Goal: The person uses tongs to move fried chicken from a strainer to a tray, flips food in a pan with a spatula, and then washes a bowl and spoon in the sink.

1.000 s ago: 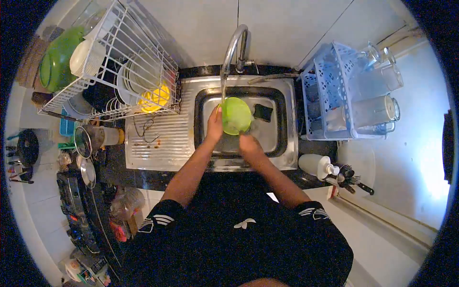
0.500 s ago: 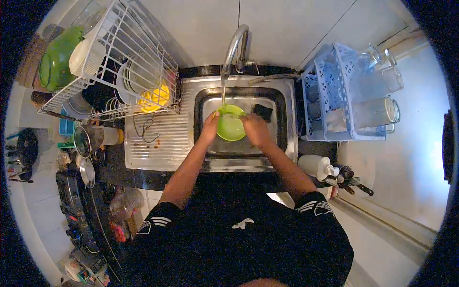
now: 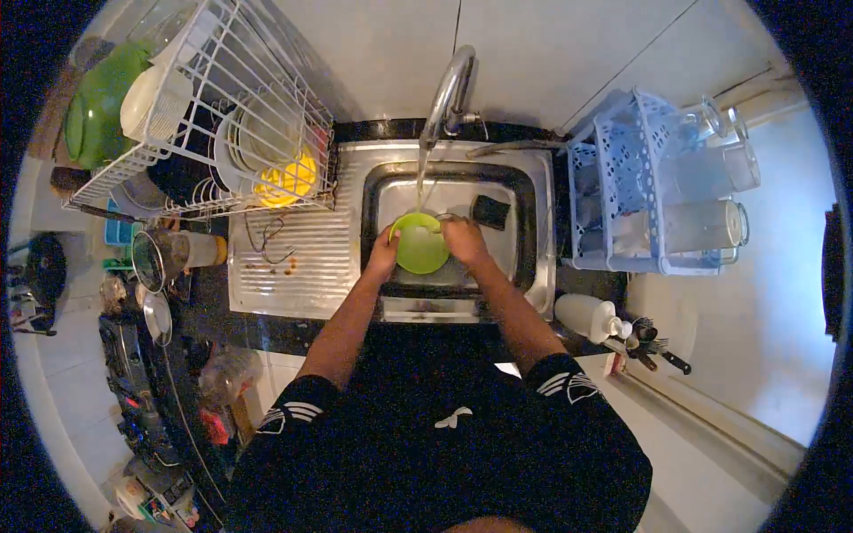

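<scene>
A round green bowl (image 3: 421, 251) is held over the metal sink (image 3: 444, 304), below the curved faucet (image 3: 450, 84). Water runs from the spout onto the bowl's far side. My left hand (image 3: 383, 254) is closed on the bowl's left rim. At its right rim, my right hand (image 3: 464, 241) has its fingers pressed together; the fingertips are partly hidden, and it touches or grips the edge. Just beyond that hand, a dark square pad (image 3: 490, 211) lies in the basin.
On the left stands a white wire rack (image 3: 222, 53) with plates, bowls and a yellow item. A blue plastic rack (image 3: 633, 178) with glasses is on the right, near a white bottle (image 3: 586, 317) and cutlery (image 3: 653, 346). A ridged drainboard (image 3: 311, 266) adjoins the sink.
The bowl and both hands have moved slightly toward my body and to the left. Water now meets the bowl near its far rim. The view has shifted a little.
</scene>
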A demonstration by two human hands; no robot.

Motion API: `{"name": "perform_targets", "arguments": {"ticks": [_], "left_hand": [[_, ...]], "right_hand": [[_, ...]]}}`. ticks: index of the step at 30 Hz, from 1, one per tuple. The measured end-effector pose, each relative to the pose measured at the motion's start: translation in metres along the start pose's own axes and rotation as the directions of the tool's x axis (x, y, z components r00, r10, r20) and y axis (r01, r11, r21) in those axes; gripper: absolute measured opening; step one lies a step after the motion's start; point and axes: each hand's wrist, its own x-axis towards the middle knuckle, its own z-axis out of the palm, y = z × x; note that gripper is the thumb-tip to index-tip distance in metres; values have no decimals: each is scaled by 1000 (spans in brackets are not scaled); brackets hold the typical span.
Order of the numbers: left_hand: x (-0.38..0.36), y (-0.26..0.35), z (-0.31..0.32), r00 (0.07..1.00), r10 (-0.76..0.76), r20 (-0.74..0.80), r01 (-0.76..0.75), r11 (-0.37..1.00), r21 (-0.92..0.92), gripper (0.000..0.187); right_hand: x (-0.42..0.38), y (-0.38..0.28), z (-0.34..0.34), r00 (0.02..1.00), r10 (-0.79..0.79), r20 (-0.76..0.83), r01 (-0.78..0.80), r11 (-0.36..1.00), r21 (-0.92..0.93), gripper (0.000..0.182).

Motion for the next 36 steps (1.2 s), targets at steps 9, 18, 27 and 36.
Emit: {"name": "perform_targets", "arguments": {"ticks": [9,18,27,36], "left_hand": [[7,-5,-4,999,17,-35,-14,997,80,39],[24,7,1,973,161,-166,-91,926,366,34],[24,19,1,941,327,-87,-215,778,590,41],[20,100,51,951,308,-31,-253,831,495,17]], "right_hand": [[0,3,24,987,145,67,-157,959,234,23],[-8,42,-1,917,359,-176,-318,922,221,36],[5,75,4,911,305,-277,-267,950,164,39],[88,69,-84,688,334,-644,-44,905,422,20]]}}
